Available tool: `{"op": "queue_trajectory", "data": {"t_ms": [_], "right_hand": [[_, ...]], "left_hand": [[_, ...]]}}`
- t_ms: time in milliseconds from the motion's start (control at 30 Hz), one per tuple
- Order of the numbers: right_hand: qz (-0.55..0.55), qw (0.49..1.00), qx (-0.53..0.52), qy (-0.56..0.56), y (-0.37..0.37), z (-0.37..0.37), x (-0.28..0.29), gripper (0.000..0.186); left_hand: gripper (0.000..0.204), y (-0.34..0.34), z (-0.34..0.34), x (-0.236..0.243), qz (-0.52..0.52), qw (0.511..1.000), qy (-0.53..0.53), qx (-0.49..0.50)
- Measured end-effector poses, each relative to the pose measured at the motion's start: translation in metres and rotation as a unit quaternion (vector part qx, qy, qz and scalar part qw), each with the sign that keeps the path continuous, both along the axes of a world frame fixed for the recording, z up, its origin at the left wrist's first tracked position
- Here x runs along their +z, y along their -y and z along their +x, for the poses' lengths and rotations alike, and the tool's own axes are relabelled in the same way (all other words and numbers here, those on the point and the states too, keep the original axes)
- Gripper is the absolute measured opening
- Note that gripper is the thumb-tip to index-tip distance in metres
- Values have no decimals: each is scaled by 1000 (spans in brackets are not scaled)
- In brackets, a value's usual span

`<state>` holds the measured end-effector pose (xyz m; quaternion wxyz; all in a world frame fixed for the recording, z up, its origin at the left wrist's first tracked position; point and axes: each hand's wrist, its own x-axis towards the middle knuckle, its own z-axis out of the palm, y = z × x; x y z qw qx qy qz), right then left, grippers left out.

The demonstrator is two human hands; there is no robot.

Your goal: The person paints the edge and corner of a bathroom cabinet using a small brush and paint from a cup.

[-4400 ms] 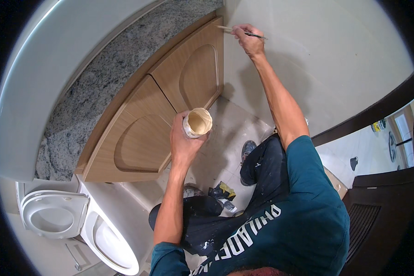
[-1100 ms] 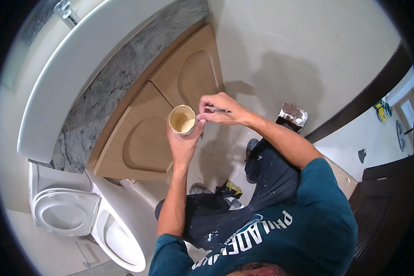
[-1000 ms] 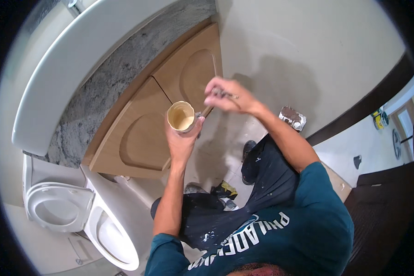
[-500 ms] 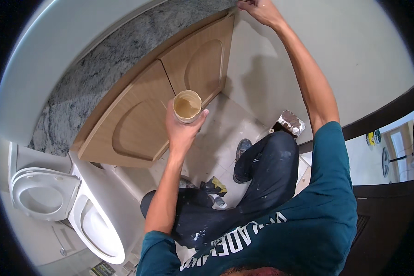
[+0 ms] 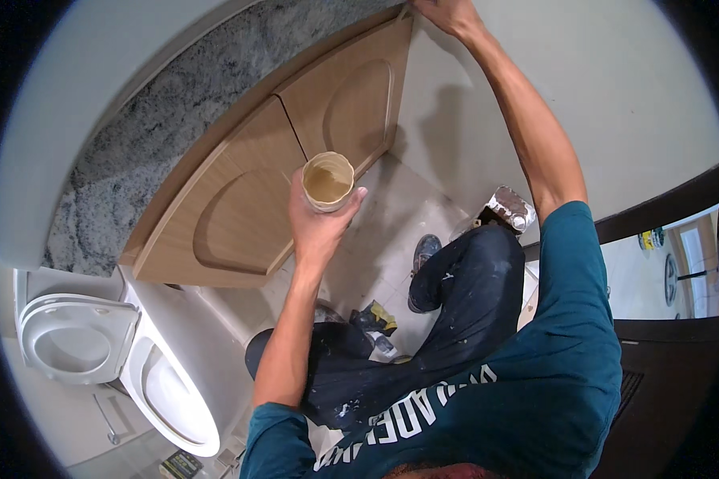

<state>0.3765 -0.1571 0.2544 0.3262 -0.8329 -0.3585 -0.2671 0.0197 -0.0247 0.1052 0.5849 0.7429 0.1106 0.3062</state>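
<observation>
My left hand (image 5: 318, 227) is wrapped round a pale, wavy-rimmed cup (image 5: 328, 183), which it holds upright in front of the wooden cabinet doors (image 5: 248, 215). Some yellowish-beige stuff shows inside the cup. At the top edge of the picture, my right hand (image 5: 449, 16) reaches to the corner where the grey stone countertop (image 5: 176, 96) meets the pale wall (image 5: 583, 88). Its fingers are drawn together and partly cut off by the frame; what they hold, if anything, I cannot make out.
On the left stands a white toilet (image 5: 180, 399) with its seat and lid (image 5: 76, 339) raised. An opened, white-smeared container (image 5: 510, 209) sits on the floor by the wall, beside my knee. A dark and yellow item (image 5: 374, 318) lies between my legs. A dark door (image 5: 671, 367) is at lower right.
My right hand has shifted slightly up and left along the corner, more of it now past the frame edge. The left hand and cup stay almost in place.
</observation>
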Motion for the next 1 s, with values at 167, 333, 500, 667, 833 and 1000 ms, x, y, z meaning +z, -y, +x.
{"op": "queue_trajectory", "data": {"t_ms": [167, 333, 500, 667, 833, 1000], "right_hand": [[-110, 991, -49, 52, -10, -3, 0, 31], [-137, 984, 28, 112, -17, 8, -4, 27], [-172, 974, 5, 151, -21, 22, -10, 26], [-213, 968, -25, 133, -22, 24, -11, 27], [-144, 981, 32, 128, -25, 7, -6, 30], [-179, 980, -34, 83, -25, 11, -5, 29]], "left_hand": [[61, -1, 0, -1, 2, 1000, -3, 4], [60, -1, -1, 0, 15, 1000, -12, 7], [56, 2, -1, 6, 23, 1000, -9, 7], [56, 1, -1, 4, 22, 1000, -6, 5], [57, -3, -2, 1, 13, 1000, -9, 6], [57, -2, -2, 2, 6, 1000, -6, -1]]}}
